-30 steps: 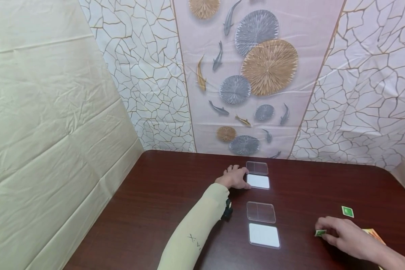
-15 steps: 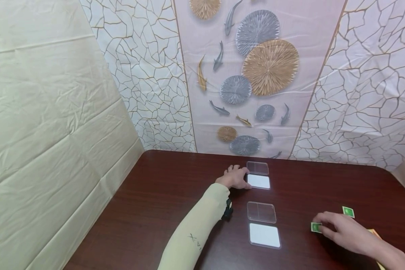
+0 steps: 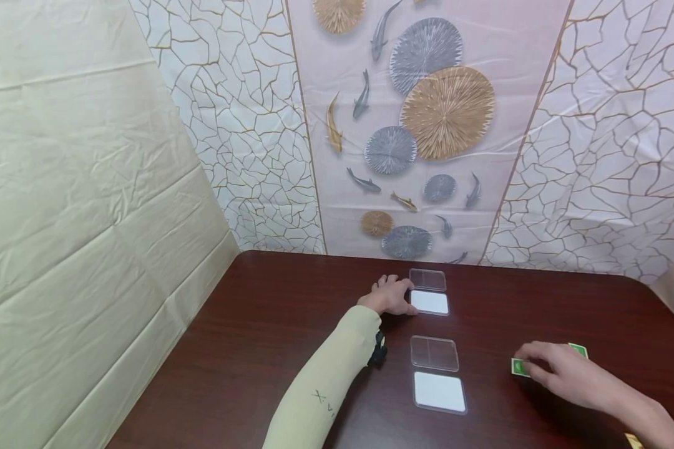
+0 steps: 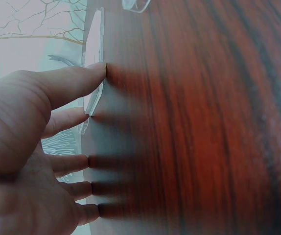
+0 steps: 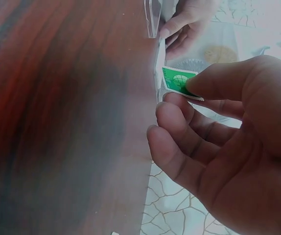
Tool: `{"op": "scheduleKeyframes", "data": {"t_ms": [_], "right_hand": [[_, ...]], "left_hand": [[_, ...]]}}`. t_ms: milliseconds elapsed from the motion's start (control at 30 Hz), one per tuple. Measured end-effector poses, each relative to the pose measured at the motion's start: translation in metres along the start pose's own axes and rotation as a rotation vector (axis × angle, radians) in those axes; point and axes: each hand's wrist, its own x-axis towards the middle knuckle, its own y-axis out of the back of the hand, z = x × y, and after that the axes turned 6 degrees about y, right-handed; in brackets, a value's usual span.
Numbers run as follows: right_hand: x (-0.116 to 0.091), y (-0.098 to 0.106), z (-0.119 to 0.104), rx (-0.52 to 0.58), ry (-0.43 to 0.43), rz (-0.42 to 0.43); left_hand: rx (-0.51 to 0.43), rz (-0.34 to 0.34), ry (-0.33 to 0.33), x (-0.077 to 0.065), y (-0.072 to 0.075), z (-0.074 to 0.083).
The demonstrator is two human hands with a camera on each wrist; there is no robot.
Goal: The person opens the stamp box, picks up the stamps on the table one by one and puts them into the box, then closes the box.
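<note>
In the head view, my left hand (image 3: 390, 295) rests on the table beside the far clear plastic case (image 3: 429, 313), which holds a white insert (image 3: 430, 302). The left wrist view shows its straight thumb and index finger touching the case's edge, the other fingertips on the wood. My right hand (image 3: 564, 377) hovers above the right side of the table. Between thumb and index finger it pinches a small green stamp (image 5: 178, 81) with perforated white edges. A second green stamp (image 3: 580, 349) lies on the table, partly hidden behind that hand.
A transparent lid (image 3: 428, 280) lies behind the far case. Nearer stand another transparent lid (image 3: 434, 353) and a case with a white insert (image 3: 440, 391). A yellow item (image 3: 633, 441) shows beneath my right forearm. Patterned cloth (image 3: 258, 125) hangs behind the dark table (image 3: 247, 324).
My right hand has moved forward and slightly left with the pinched stamp, now covering part of the other stamp and uncovering less of the yellow item. The left hand has stayed still.
</note>
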Motion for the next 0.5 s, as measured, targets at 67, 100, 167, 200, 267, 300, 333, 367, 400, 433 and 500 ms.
{"op": "scheduleKeyframes", "data": {"t_ms": [67, 100, 167, 200, 267, 300, 333, 367, 400, 433, 500], "right_hand": [[0.003, 0.001, -0.001, -0.014, -0.013, -0.001], [0.004, 0.002, -0.002, -0.017, -0.02, -0.004], [0.008, 0.004, -0.003, -0.019, -0.027, -0.011], [0.009, 0.004, -0.004, -0.027, -0.023, -0.005], [0.013, 0.005, -0.004, -0.031, -0.015, 0.004], [0.014, 0.006, -0.005, -0.033, -0.012, 0.012], [0.016, 0.006, -0.005, -0.035, -0.009, 0.018], [0.018, 0.007, -0.005, -0.033, -0.006, 0.023], [0.019, 0.008, -0.005, -0.028, -0.008, 0.023], [0.021, 0.008, -0.005, -0.02, -0.013, 0.019], [0.024, 0.01, -0.006, -0.006, -0.025, 0.011]], "left_hand": [[0.003, 0.002, -0.001, 0.0, 0.0, 0.0], [0.005, 0.003, -0.002, 0.0, 0.0, 0.0], [0.008, 0.004, -0.003, 0.001, -0.001, -0.001], [0.008, 0.005, -0.003, 0.001, -0.001, -0.001], [0.009, 0.006, -0.003, 0.001, -0.001, -0.001], [0.008, 0.004, -0.003, 0.001, -0.001, -0.001], [0.007, 0.004, -0.003, 0.001, -0.001, -0.001], [0.007, 0.004, -0.002, 0.001, -0.001, -0.001], [0.008, 0.003, -0.002, 0.001, -0.001, -0.001], [0.009, 0.003, -0.003, 0.001, -0.001, 0.0], [0.007, 0.001, -0.002, 0.002, -0.001, 0.0]]}}
